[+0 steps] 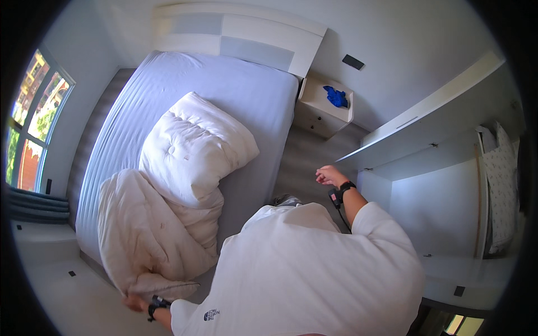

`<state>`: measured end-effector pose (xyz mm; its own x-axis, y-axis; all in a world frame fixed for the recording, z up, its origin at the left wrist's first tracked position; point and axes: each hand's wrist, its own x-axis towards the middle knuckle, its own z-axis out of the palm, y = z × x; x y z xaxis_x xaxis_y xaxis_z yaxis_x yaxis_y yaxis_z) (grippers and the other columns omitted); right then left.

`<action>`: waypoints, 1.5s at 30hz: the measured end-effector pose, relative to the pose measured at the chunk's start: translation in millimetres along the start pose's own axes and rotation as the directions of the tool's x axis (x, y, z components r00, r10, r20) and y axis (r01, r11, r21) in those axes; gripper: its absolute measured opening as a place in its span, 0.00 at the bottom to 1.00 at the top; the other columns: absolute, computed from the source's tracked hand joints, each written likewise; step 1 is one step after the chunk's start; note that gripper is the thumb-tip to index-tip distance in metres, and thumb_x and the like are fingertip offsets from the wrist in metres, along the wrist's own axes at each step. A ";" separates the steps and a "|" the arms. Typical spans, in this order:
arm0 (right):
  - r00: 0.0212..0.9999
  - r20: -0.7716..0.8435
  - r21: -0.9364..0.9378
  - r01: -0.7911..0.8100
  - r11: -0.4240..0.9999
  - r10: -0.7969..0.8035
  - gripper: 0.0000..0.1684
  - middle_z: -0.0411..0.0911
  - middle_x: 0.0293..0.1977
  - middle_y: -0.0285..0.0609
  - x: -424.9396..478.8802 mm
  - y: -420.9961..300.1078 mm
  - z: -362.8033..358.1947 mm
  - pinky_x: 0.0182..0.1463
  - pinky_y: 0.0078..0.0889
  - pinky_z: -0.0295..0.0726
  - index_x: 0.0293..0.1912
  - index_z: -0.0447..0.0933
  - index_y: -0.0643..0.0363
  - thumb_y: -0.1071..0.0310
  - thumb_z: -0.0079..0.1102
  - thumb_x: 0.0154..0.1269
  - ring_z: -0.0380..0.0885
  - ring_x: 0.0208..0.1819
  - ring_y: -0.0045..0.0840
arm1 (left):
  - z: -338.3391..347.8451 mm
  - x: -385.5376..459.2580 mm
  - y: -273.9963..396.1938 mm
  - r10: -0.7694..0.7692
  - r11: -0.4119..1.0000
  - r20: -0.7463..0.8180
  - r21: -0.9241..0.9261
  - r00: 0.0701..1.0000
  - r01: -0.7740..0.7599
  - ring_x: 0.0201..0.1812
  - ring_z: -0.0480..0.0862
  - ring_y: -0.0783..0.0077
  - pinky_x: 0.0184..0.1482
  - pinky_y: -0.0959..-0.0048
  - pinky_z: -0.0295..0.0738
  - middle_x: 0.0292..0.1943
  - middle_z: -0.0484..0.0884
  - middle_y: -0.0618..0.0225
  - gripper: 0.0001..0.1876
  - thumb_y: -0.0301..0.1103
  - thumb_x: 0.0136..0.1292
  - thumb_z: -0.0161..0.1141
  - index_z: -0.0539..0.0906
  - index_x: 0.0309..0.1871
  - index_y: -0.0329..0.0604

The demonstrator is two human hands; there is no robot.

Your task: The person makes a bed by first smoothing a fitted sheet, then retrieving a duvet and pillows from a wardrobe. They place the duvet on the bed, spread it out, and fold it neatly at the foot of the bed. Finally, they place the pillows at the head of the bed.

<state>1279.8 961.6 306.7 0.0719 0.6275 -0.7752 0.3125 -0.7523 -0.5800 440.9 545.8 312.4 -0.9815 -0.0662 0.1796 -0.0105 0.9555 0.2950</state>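
Observation:
A white quilted duvet point(193, 147) lies bunched across the bed, its lower part point(147, 227) folded over towards the near end. My left hand point(136, 301) is at the duvet's near corner and looks blurred; whether its fingers grip the fabric is not clear. A dark zip or seam line runs along the duvet edge beside that hand. Out over the floor between bed and wardrobe is my right hand point(330, 175), holding nothing, its fingers loosely bent. Black bands with small devices are on both wrists, and a cable hangs from the right one.
The mattress point(252, 96) wears a light fitted sheet below a panelled headboard point(256, 50). A nightstand point(321, 119) bears a crumpled blue cloth point(336, 96). To the right, a wardrobe door point(437, 113) stands open, with patterned bedding point(500, 185) inside. A window point(40, 113) is at left.

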 end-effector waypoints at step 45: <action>0.795 0.599 -0.254 0.295 0.921 -0.089 0.33 0.76 0.41 0.47 315.1 -275.6 226.1 0.42 0.31 0.74 0.48 0.70 0.71 0.61 0.69 0.44 0.76 0.39 0.31 | 16.5 -528.9 314.0 0.110 0.909 0.637 -0.375 0.763 0.182 0.62 0.63 0.61 0.63 0.68 0.56 0.61 0.63 0.54 0.37 0.28 0.49 0.63 0.59 0.64 0.37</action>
<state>1002.2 1321.4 165.7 -0.5385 0.4463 -0.7148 0.5495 -0.4570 -0.6994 953.6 885.5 294.6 -0.8720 0.2374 -0.4281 -0.1167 0.7486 0.6527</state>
